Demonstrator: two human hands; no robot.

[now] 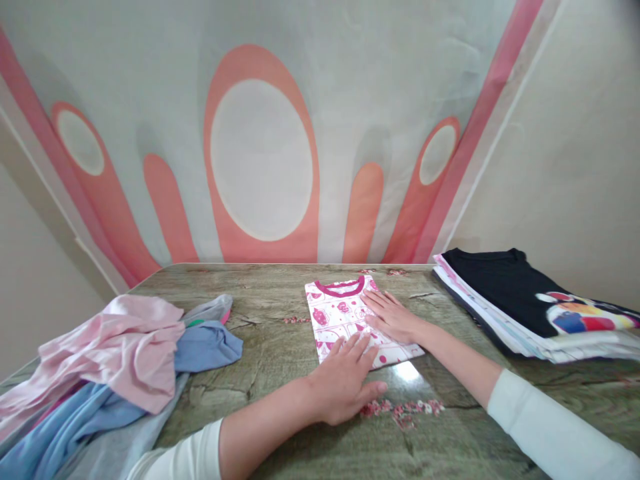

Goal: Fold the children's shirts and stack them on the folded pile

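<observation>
A white T-shirt with pink prints and a dark pink collar [323,319] lies folded into a compact shape on the wood-patterned table, its collar toward the far edge. My left hand [349,379] rests with fingers spread over the shirt's near left part, the thumb out over the tabletop. Flat on the right side of the same shirt is my right hand [393,317], fingers stretched toward the collar. Neither hand grips anything. Parts of the print are hidden beneath both hands.
Loose clothes in pink, blue and grey [135,340] lie heaped at the left. A stack of folded clothes, topped by a black T-shirt [505,287], stands at the right. The table [270,400] meets a wall with a coral-and-grey pattern [330,120].
</observation>
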